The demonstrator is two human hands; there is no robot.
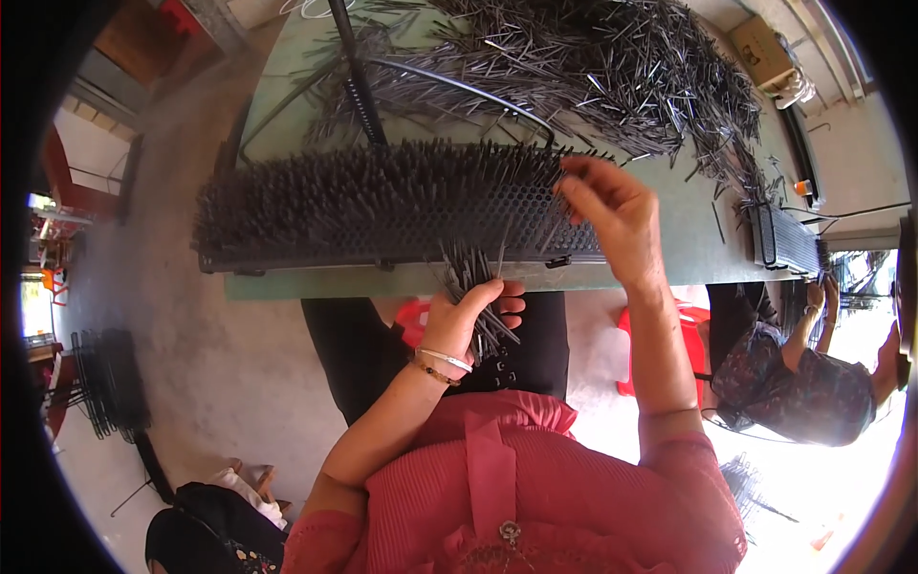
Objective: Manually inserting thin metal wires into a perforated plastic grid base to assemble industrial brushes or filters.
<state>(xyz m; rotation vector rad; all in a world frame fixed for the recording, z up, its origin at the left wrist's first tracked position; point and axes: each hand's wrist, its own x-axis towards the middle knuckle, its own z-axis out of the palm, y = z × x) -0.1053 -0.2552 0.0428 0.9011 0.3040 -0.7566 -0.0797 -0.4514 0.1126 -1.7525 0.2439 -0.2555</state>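
A long black perforated rack [435,227] lies along the near edge of the table. Thin black sticks [316,187] stand packed in its holes on the left and along the back, while bare holes show in the front right part. In front of the rack, my left hand [459,320] is closed around a loose bundle of thin black sticks [466,268], their ends fanning out both ways. My right hand [617,215] is over the rack's right end, thumb and fingers pinched on a thin black stick at the holes; the fingertips partly hide it.
A big heap of loose black sticks [612,57] covers the back of the green tabletop [684,258]. A black metal bar frame [359,81] rises behind the rack. To the right, a co-worker [798,378] sits by another black rack [789,239]. Red stools [688,344] stand below.
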